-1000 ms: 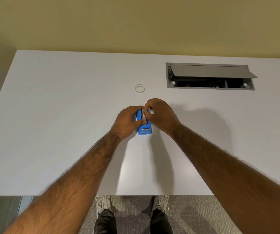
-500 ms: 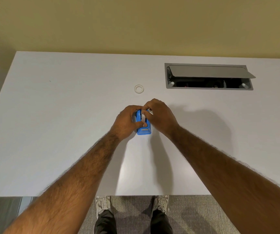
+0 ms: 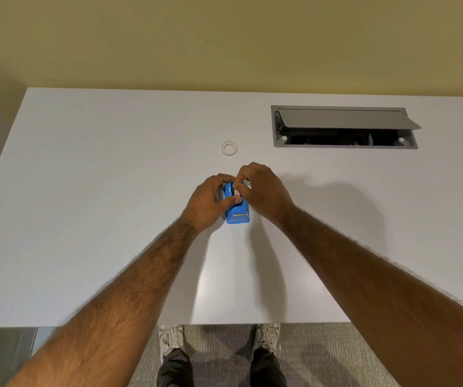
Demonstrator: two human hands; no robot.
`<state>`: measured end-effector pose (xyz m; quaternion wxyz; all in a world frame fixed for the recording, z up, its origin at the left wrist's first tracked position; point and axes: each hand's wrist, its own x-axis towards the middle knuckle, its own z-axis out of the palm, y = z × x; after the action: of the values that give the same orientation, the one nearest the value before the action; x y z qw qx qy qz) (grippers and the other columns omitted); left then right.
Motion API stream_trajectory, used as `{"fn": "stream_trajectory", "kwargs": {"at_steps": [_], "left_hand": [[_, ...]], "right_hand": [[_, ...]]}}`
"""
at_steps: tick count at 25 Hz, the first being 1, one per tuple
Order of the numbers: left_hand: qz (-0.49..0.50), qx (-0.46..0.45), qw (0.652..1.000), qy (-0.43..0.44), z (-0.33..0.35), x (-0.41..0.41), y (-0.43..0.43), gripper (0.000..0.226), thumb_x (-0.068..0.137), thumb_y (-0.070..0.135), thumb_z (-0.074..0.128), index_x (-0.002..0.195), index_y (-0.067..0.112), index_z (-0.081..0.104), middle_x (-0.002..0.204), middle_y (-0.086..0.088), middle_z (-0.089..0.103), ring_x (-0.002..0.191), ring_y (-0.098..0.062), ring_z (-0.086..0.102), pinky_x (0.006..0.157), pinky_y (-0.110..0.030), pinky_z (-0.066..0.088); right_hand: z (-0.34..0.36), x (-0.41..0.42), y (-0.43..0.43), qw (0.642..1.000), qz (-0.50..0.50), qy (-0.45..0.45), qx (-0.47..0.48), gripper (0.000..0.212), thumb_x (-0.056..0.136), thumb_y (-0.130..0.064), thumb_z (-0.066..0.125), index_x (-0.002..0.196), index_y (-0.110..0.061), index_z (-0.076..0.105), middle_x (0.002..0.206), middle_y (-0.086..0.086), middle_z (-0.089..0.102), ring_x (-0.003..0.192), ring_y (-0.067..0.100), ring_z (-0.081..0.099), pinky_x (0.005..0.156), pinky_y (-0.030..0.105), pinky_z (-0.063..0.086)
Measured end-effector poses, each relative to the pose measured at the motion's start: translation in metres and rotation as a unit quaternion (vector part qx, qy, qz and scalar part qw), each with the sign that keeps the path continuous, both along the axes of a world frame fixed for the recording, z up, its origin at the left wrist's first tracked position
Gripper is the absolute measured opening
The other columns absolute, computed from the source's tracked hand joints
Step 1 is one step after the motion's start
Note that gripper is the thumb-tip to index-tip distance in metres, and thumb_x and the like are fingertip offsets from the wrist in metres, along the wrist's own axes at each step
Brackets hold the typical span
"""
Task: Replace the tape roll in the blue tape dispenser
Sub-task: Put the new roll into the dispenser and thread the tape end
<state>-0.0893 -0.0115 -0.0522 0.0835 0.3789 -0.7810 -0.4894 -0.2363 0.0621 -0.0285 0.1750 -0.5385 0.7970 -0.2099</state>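
The small blue tape dispenser (image 3: 237,215) stands on the white table (image 3: 113,219), its cutter end toward me. My left hand (image 3: 210,201) grips its left side, thumb laid across the top. My right hand (image 3: 263,191) covers the right side, fingertips pinching a whitish tape roll (image 3: 236,193) seated in the dispenser's slot; most of the roll is hidden by my fingers. A second small white ring, a tape roll or an empty core (image 3: 229,148), lies flat on the table beyond my hands, apart from them.
An open cable hatch (image 3: 344,127) with a raised grey lid is set into the table at the far right. The table's near edge runs just above my shoes (image 3: 171,337). A yellow wall stands behind the table.
Both hands stay on the dispenser in the same spot. My left thumb has slid further across the top, and my right fingers have shifted slightly on the roll.
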Motion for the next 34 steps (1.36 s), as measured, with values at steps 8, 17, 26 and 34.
{"fn": "stream_trajectory", "kwargs": {"at_steps": [8,17,26,34], "left_hand": [[0.002,-0.007,1.000,-0.024,-0.001,0.001,0.003,0.055,0.082,0.030,0.081,0.129,0.021,0.056,0.123,0.003,0.064,0.109,-0.016,0.059,0.097,-0.031,0.047],[0.010,-0.010,1.000,-0.014,-0.001,0.000,0.002,0.043,0.084,0.032,0.079,0.122,0.024,0.059,0.118,0.005,0.065,0.108,-0.015,0.060,0.095,-0.029,0.047],[0.000,-0.009,1.000,-0.029,0.002,0.000,0.003,0.058,0.081,0.030,0.083,0.129,0.020,0.053,0.126,0.000,0.062,0.112,-0.018,0.060,0.101,-0.036,0.049],[0.007,-0.015,1.000,-0.020,-0.002,0.002,0.001,0.046,0.088,0.043,0.073,0.126,0.023,0.058,0.124,0.004,0.062,0.111,-0.016,0.060,0.100,-0.038,0.050]], "right_hand": [[-0.003,-0.008,-0.002,1.000,-0.026,0.000,0.018,0.018,0.090,-0.023,0.054,0.091,-0.011,0.068,0.090,0.006,0.066,0.078,0.013,0.053,0.072,0.026,0.046],[0.000,0.001,-0.002,1.000,-0.004,0.006,0.003,0.016,0.088,-0.023,0.055,0.092,-0.012,0.066,0.093,0.005,0.067,0.083,0.018,0.059,0.074,0.027,0.049],[-0.002,-0.004,-0.006,1.000,-0.023,0.011,0.005,0.019,0.091,-0.022,0.055,0.094,-0.009,0.068,0.095,0.008,0.068,0.084,0.017,0.058,0.078,0.029,0.052],[-0.002,0.002,0.001,1.000,-0.024,0.019,0.002,0.013,0.086,-0.024,0.057,0.086,-0.014,0.064,0.086,0.003,0.064,0.077,0.014,0.055,0.069,0.024,0.048]]}}
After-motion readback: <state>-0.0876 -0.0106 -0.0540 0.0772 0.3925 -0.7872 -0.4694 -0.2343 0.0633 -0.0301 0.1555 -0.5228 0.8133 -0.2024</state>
